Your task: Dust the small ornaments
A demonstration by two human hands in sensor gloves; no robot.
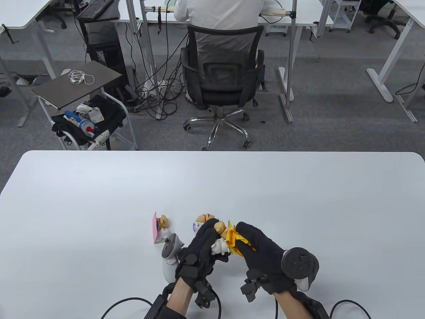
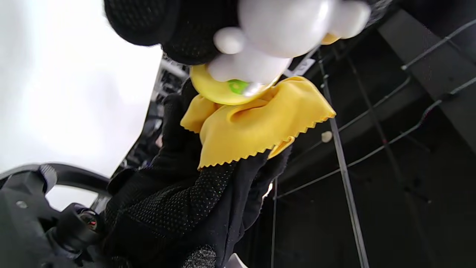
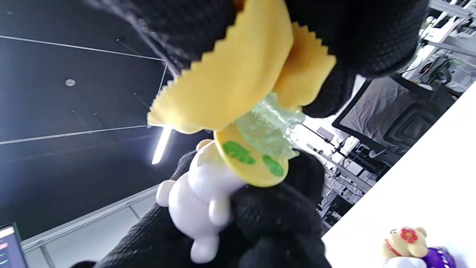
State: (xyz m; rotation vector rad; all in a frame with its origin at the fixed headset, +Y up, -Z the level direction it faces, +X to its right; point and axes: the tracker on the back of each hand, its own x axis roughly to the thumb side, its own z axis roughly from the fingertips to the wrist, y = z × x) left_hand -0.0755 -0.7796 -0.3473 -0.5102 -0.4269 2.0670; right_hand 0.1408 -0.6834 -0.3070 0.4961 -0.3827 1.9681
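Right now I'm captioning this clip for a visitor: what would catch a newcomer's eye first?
The bright yellow cloth in the right hand, pressed against a white figurine that the left hand grips above the table's near edge. Two more small ornaments stand just beyond, on the white table.

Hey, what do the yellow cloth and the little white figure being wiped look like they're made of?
The yellow cloth looks like thin matte microfibre or similar fabric: soft folds, zigzag pinked edges. The white figure, held by the left hand, looks like glossy moulded plastic or vinyl: smooth, rounded, with shiny highlights. Glazed ceramic can't be ruled out.
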